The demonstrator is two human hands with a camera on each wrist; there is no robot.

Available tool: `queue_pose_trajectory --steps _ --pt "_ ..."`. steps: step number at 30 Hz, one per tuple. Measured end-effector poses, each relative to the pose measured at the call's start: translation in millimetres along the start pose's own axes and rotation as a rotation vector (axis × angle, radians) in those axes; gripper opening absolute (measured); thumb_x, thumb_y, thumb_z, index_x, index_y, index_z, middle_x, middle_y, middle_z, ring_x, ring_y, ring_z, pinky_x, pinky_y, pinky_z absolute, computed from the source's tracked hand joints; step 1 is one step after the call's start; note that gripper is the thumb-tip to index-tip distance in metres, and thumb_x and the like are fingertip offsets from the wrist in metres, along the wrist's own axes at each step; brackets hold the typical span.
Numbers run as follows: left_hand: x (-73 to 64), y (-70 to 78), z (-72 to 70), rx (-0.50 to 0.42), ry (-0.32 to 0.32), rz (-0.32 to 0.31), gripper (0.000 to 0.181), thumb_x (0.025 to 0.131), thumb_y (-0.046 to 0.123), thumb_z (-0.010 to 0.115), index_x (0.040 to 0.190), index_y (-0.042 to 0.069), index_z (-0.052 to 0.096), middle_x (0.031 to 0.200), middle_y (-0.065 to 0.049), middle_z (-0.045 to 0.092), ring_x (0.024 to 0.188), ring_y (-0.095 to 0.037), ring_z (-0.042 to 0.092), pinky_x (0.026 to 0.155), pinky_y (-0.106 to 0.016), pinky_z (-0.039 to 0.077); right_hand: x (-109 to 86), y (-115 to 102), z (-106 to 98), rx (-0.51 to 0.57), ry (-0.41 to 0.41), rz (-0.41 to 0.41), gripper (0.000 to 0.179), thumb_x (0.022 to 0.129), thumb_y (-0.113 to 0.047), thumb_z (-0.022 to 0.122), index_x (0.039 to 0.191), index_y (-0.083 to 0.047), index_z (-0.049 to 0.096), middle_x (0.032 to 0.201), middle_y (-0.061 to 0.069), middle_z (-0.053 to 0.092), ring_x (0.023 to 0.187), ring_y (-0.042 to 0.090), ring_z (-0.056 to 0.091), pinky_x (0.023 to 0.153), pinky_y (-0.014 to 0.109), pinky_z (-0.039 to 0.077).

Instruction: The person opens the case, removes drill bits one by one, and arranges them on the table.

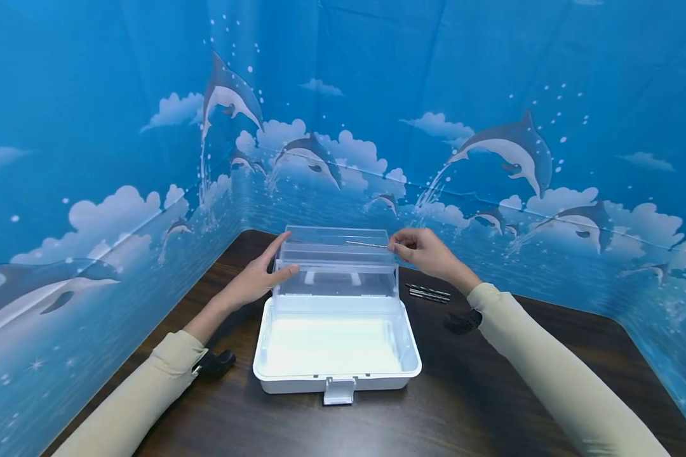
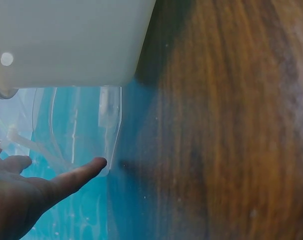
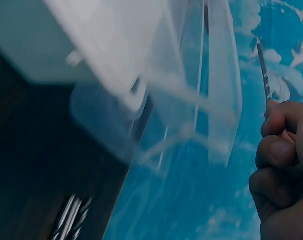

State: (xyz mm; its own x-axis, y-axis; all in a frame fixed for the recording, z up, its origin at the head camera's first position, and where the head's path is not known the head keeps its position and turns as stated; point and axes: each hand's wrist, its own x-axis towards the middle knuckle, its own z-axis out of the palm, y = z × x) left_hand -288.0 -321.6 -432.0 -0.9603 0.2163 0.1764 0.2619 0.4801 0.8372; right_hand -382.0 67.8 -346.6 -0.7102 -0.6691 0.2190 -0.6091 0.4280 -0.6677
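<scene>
A white toolbox (image 1: 294, 385) stands with its lid raised and clear tiered trays (image 1: 337, 255) lifted behind its base. My right hand (image 1: 425, 252) pinches a slim drill bit (image 1: 367, 244) by one end, and its spiral flutes show in the right wrist view. The bit points left over the upper tray in the head view. My left hand (image 1: 254, 278) lies against the left side of the trays, fingers and thumb spread and straight. A straight finger (image 2: 81, 176) reaches along the clear plastic in the left wrist view.
Several drill bits (image 1: 427, 293) lie side by side on the dark wooden table (image 1: 457, 374), right of the toolbox. The white latch (image 1: 339, 390) hangs down at the box front. A blue dolphin-print curtain (image 1: 343, 95) surrounds the table's back and left.
</scene>
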Motion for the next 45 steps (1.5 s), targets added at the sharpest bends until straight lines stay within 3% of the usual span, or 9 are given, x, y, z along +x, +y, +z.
queue_pose_trajectory --steps 7,18,28,35,45 --pt "-1.1 2.0 -2.0 0.003 0.007 0.007 0.084 0.101 0.049 0.060 0.163 0.044 0.004 0.169 0.002 0.001 0.152 -0.040 0.009 0.105 -0.079 0.020 -30.5 24.9 -16.3 -0.004 0.109 0.038 0.022 0.107 -0.030 0.057 0.108 -0.012 0.070 0.070 0.010 0.052 0.055 0.026 0.042 0.051 0.038 0.036" --pt "1.1 7.0 0.9 -0.022 -0.013 -0.012 0.084 0.105 0.033 0.058 0.166 0.025 0.002 0.169 -0.009 -0.003 0.151 -0.045 0.004 0.105 -0.080 0.016 -78.6 65.3 -30.9 -0.046 0.194 0.128 0.023 0.107 -0.031 0.057 0.111 -0.011 0.069 0.072 0.012 0.054 0.059 0.028 0.047 0.053 0.038 0.040" --pt "-0.6 3.4 0.8 0.003 -0.005 0.002 0.084 0.102 0.048 0.059 0.164 0.041 0.003 0.169 0.000 -0.001 0.152 -0.040 0.007 0.105 -0.079 0.019 -111.9 119.5 -5.8 -0.004 0.067 0.314 0.022 0.107 -0.021 0.058 0.108 -0.003 0.070 0.078 0.007 0.057 0.071 0.027 0.053 0.058 0.036 0.043" --pt "-1.7 1.9 -0.2 -0.002 0.002 0.000 0.084 0.102 0.050 0.059 0.164 0.042 0.003 0.169 0.002 -0.001 0.153 -0.038 0.006 0.106 -0.078 0.019 -115.6 134.0 0.3 -0.067 0.048 0.297 0.015 0.106 -0.013 0.059 0.106 -0.004 0.071 0.088 0.006 0.063 0.074 0.025 0.056 0.061 0.037 0.046" --pt "1.0 2.9 -0.2 0.001 -0.003 -0.001 0.085 0.101 0.052 0.060 0.163 0.044 0.002 0.169 0.005 -0.001 0.153 -0.036 0.007 0.106 -0.077 0.019 -113.6 144.8 0.2 -0.125 0.021 0.284 0.013 0.105 -0.010 0.060 0.101 -0.007 0.072 0.088 0.003 0.065 0.073 0.022 0.058 0.062 0.037 0.050"
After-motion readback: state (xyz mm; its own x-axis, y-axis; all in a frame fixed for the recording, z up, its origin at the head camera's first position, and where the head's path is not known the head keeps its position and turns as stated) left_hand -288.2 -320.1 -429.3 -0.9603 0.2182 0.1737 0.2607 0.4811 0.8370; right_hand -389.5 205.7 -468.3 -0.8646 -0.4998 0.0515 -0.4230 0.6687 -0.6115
